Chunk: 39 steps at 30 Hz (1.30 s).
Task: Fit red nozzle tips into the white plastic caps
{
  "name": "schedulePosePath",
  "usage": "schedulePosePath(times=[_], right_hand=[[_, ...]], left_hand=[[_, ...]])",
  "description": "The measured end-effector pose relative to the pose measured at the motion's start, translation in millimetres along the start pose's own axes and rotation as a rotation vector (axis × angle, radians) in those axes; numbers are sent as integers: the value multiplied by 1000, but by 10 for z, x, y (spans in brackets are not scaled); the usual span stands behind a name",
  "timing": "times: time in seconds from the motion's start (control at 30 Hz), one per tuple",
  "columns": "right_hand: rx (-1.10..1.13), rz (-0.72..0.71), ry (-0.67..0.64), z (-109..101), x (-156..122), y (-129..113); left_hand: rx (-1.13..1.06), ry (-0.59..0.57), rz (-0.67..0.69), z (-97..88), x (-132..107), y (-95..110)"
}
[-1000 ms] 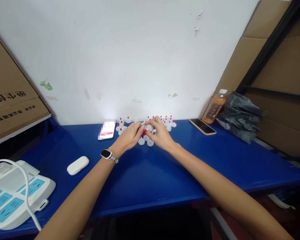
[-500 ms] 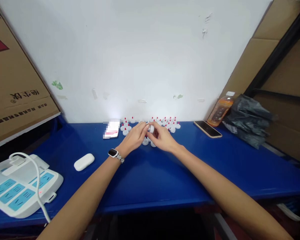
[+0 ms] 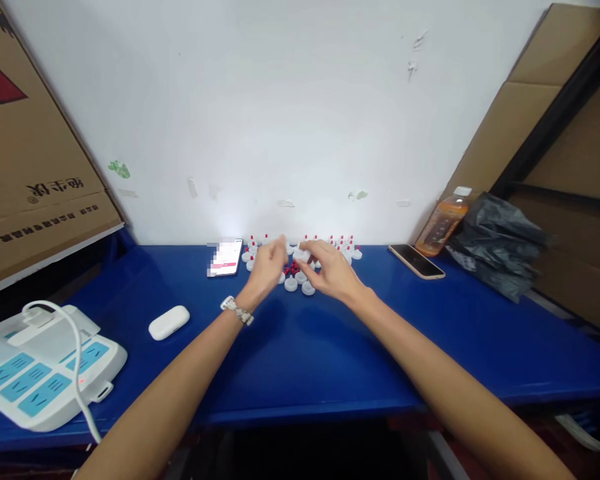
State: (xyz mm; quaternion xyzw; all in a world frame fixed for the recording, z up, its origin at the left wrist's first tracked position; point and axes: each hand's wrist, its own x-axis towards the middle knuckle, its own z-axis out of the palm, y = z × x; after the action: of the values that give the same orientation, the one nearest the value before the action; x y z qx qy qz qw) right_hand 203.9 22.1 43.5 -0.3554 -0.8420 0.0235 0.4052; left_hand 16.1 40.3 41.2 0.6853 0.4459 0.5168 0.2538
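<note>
While the right hand (image 3: 333,272) pinches a white cap (image 3: 303,255) between thumb and fingers, the left hand (image 3: 269,265) is curled and blurry; I cannot tell if it holds anything. The cap is at the left hand's three o'clock; red tips (image 3: 294,269) lie at the cap's seven o'clock.

From where I stand, the plainest lettering is on the cardboard carton (image 3: 45,147) beyond the power strip (image 3: 97,377): three large Chinese characters, upside down, which I can't make out for certain, with an ® sign (image 3: 33,200) beside them. A line of smaller inverted characters runs underneath, too small to read. Right of the power strip, the lit smartphone (image 3: 230,257) shows blurred text; much farther right, the drink bottle's label (image 3: 438,228) carries characters, also illegible.
</note>
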Motion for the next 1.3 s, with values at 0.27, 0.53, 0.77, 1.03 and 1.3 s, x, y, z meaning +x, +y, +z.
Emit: schedulePosePath(times=[0.27, 0.53, 0.77, 1.03, 1.3], right_hand=[[65, 213, 84, 68, -19, 126], [184, 281, -80, 168, -31, 194], [101, 219, 9, 199, -18, 248], [91, 302, 36, 135, 67, 258], [276, 373, -175, 402, 330, 278]], left_hand=[[360, -66, 136, -404, 172, -305], [617, -225, 248, -301, 191, -535], [563, -277, 244, -197, 181, -510], [392, -267, 163, -268, 100, -357], [451, -142, 109, -703, 89, -307]])
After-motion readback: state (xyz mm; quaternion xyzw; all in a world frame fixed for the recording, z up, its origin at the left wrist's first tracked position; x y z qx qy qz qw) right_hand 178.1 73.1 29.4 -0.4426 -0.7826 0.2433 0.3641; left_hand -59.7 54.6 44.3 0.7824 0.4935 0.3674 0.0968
